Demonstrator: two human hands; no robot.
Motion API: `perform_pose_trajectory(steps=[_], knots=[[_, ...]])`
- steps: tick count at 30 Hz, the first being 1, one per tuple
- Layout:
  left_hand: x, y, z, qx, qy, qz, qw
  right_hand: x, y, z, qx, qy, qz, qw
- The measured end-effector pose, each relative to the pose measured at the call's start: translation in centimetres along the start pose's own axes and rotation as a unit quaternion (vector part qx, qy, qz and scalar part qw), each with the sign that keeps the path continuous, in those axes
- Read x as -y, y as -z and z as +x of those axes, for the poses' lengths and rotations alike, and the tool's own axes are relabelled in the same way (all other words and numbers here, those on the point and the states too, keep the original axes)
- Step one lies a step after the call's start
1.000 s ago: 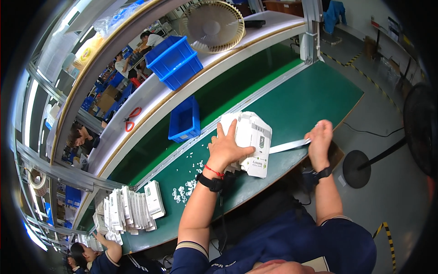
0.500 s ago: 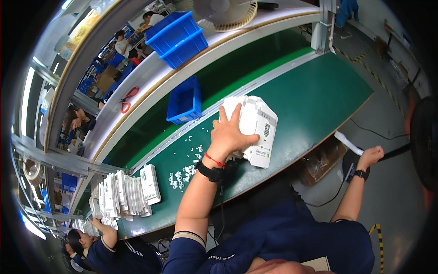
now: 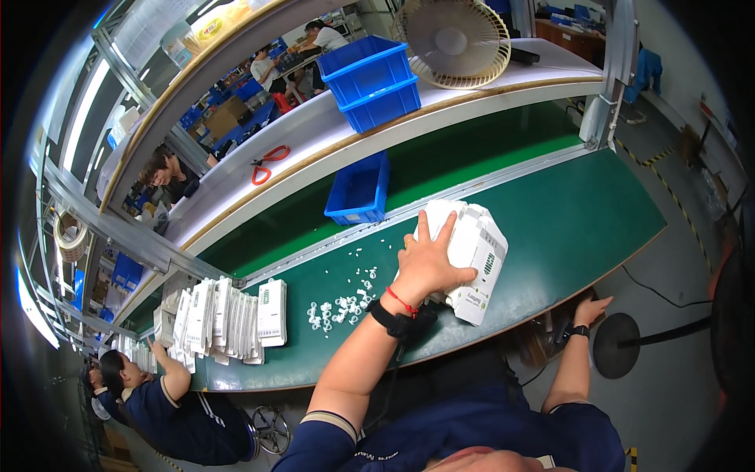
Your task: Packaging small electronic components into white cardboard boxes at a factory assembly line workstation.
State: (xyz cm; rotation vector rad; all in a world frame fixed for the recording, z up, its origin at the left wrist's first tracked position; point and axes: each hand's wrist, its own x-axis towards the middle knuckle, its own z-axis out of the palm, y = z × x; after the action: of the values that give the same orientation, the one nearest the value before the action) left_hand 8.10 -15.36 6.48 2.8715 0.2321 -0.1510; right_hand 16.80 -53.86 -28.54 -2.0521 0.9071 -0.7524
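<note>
My left hand (image 3: 435,267) lies with spread fingers on a stack of flat white printed cartons (image 3: 481,256) on the green table. Its thumb rests across the printed side of the top carton. My right hand (image 3: 591,311) is out past the table's front edge, above a cardboard box (image 3: 543,334) partly hidden below. Its fingers are stretched out and nothing shows in them. Small white plastic rings or clips (image 3: 346,308) lie scattered on the table left of my left hand. Further left, a row of similar white cartons (image 3: 224,318) leans together.
An empty blue bin (image 3: 358,189) stands behind the table, below a white shelf. On the shelf are two stacked blue bins (image 3: 377,90), a fan (image 3: 456,43) and red-handled scissors (image 3: 270,164). A co-worker (image 3: 157,401) sits at the table's left end. A black round stand base (image 3: 617,346) is at right.
My right hand has moved in toward the table's edge and its fingers have opened. The white strip by it no longer shows. My left hand stays on the cartons; the whole view has shifted.
</note>
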Motion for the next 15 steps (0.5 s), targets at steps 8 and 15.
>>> perform_pose_trajectory(steps=[8, 15], knots=[[0.8, -2.2, -0.7, -0.025, -0.042, -0.028, 0.998, 24.7, 12.6, -8.8, 0.094, 0.299, 0.207, 0.927], [2.7, -2.8, -1.0, 0.017, -0.057, -0.098, 0.993, 28.0, 11.4, -15.2, 0.309, 0.368, 0.061, 0.875]])
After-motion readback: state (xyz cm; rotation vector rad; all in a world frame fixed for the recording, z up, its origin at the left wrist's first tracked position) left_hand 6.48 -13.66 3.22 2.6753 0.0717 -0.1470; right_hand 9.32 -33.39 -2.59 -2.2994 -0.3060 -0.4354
